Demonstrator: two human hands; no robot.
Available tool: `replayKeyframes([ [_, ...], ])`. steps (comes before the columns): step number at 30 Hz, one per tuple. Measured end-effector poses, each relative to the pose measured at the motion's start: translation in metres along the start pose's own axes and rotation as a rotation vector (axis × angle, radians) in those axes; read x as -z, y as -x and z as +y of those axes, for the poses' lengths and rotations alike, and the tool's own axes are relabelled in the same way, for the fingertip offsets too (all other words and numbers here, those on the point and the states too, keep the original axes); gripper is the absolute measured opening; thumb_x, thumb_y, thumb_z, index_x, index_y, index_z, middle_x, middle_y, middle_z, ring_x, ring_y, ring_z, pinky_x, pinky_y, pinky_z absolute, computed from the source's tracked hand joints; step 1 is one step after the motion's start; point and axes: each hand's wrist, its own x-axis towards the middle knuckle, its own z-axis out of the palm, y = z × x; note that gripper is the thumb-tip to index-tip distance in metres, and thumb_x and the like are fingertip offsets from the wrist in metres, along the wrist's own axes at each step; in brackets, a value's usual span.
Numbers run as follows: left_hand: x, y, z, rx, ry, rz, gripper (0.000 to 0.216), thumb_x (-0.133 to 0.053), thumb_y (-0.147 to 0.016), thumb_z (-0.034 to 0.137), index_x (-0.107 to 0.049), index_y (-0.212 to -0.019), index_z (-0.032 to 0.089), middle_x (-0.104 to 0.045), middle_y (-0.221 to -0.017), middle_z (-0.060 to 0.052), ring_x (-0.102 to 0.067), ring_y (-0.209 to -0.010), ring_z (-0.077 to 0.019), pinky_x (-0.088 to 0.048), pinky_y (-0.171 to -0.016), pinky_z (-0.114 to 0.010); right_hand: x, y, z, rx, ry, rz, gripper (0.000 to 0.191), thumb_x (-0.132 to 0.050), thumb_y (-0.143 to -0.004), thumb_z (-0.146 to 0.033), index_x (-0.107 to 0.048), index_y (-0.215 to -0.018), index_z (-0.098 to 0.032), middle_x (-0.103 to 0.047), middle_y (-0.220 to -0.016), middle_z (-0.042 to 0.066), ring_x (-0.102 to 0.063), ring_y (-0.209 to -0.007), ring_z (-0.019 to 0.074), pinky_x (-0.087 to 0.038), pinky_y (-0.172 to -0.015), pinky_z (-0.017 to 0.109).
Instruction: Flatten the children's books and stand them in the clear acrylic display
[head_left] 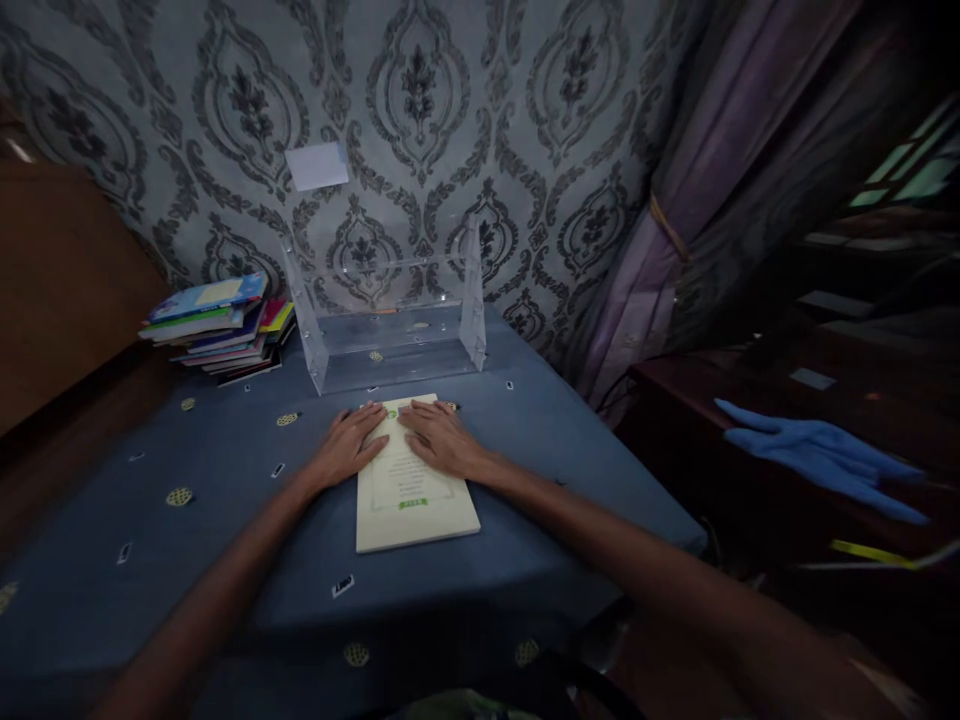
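My left hand (352, 442) is palm-down, fingers extended, over the upper left edge of the book (411, 480). My right hand (442, 442) is likewise flattened on its upper right part. Neither hand grasps anything. The book lies flat on the table (570, 450), near its front edge, directly before the clear rack (472, 300). The stack (217, 325) of books stands left of the rack; a blue glove (825, 452) lies well apart, right.
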Motion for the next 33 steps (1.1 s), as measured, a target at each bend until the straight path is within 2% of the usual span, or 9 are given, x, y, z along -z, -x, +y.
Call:
replayKeyframes([
  [4, -0.002, -0.014, 0.006, -0.068, 0.014, -0.004, 0.055, -0.037, -0.102, 0.045, -0.045, -0.150, 0.019, -0.043, -0.157, -0.011, -0.037, -0.148, -0.0270, -0.023, -0.122, -0.053, -0.011, -0.010, 0.013, 0.043, -0.079, 0.060, 0.043, -0.047, -0.098, -0.025, -0.056, -0.139, -0.019, -0.057, -0.146, 0.011, -0.044, -0.142, 0.0253, -0.029, -0.120, 0.050],
  [7, -0.005, -0.019, 0.008, -0.067, 0.026, 0.013, 0.053, -0.038, -0.102, 0.043, -0.048, -0.148, 0.018, -0.045, -0.155, -0.011, -0.038, -0.147, -0.0278, -0.023, -0.121, -0.055, -0.014, -0.011, 0.023, 0.054, -0.092, 0.111, 0.040, -0.051, -0.096, -0.026, -0.060, -0.135, -0.020, -0.061, -0.142, 0.012, -0.049, -0.138, 0.0251, -0.034, -0.117, 0.048],
  [15, -0.006, -0.019, 0.005, -0.047, 0.100, 0.039, 0.050, -0.039, -0.102, 0.045, -0.054, -0.143, 0.021, -0.050, -0.152, -0.009, -0.042, -0.145, -0.0273, -0.022, -0.122, -0.056, 0.008, -0.007, 0.048, 0.000, -0.058, 0.175, 0.025, -0.056, -0.092, -0.017, -0.073, -0.111, -0.016, -0.074, -0.117, 0.013, -0.067, -0.113, 0.0259, -0.049, -0.100, 0.040],
  [23, -0.007, -0.020, 0.005, -0.034, 0.087, 0.046, 0.052, -0.035, -0.102, 0.047, -0.056, -0.142, 0.021, -0.050, -0.152, -0.010, -0.043, -0.144, -0.0278, -0.023, -0.122, -0.055, 0.014, -0.003, 0.058, -0.109, -0.117, 0.163, 0.027, -0.052, -0.096, -0.021, -0.077, -0.106, -0.017, -0.078, -0.105, 0.010, -0.071, -0.094, 0.0230, -0.049, -0.082, 0.030],
  [29, -0.002, -0.023, 0.009, -0.070, 0.017, -0.081, 0.059, -0.024, -0.105, 0.052, -0.041, -0.153, 0.023, -0.036, -0.161, -0.008, -0.028, -0.151, -0.0273, -0.014, -0.123, -0.058, 0.015, -0.006, 0.059, -0.100, -0.212, 0.194, 0.026, -0.053, -0.096, -0.022, -0.077, -0.094, -0.014, -0.078, -0.093, 0.008, -0.069, -0.081, 0.0193, -0.044, -0.073, 0.026],
  [33, 0.000, -0.026, 0.008, -0.090, 0.010, -0.132, 0.063, -0.021, -0.104, 0.057, -0.035, -0.156, 0.024, -0.031, -0.163, -0.006, -0.022, -0.153, -0.0263, -0.011, -0.124, -0.055, 0.014, -0.006, 0.061, -0.070, -0.207, 0.195, 0.025, -0.053, -0.096, -0.021, -0.077, -0.092, -0.013, -0.077, -0.089, 0.009, -0.067, -0.078, 0.0190, -0.043, -0.072, 0.026],
])
